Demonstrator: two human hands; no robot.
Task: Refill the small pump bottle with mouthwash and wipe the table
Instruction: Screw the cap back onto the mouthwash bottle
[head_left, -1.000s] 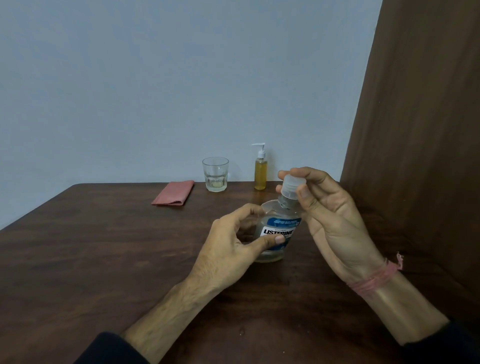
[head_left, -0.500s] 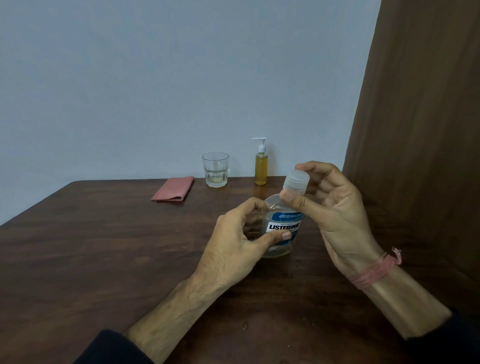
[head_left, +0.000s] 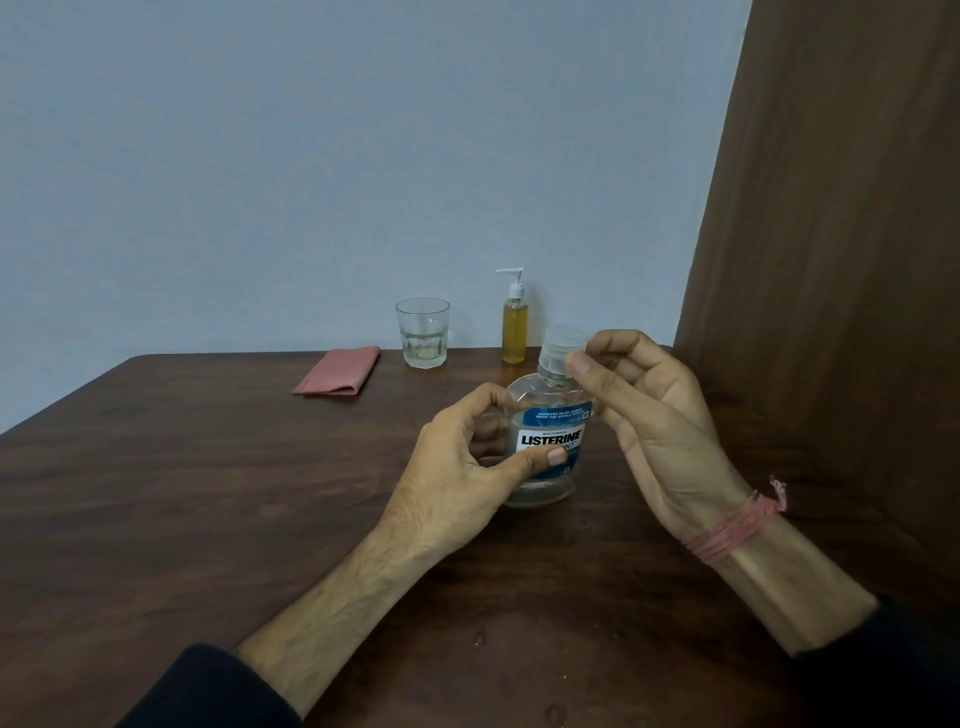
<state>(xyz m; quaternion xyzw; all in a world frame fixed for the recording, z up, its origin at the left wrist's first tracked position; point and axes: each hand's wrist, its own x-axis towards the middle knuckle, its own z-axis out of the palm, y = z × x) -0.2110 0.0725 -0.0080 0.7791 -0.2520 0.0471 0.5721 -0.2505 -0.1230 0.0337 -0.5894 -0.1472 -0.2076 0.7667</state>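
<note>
Mouthwash bottle (head_left: 550, 441) in left hand (head_left: 457, 478)

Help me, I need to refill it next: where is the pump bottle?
In the head view the pump bottle stands at the table's far edge by the wall, just right of the glass and behind the mouthwash bottle.

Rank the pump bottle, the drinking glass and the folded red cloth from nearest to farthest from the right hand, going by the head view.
Measured from the right hand, which pinches the mouthwash bottle's cap:
1. Pump bottle: just left of the hand, at the table's far edge.
2. Drinking glass: farther left along that edge.
3. Folded red cloth: farthest left, lying flat.
</note>
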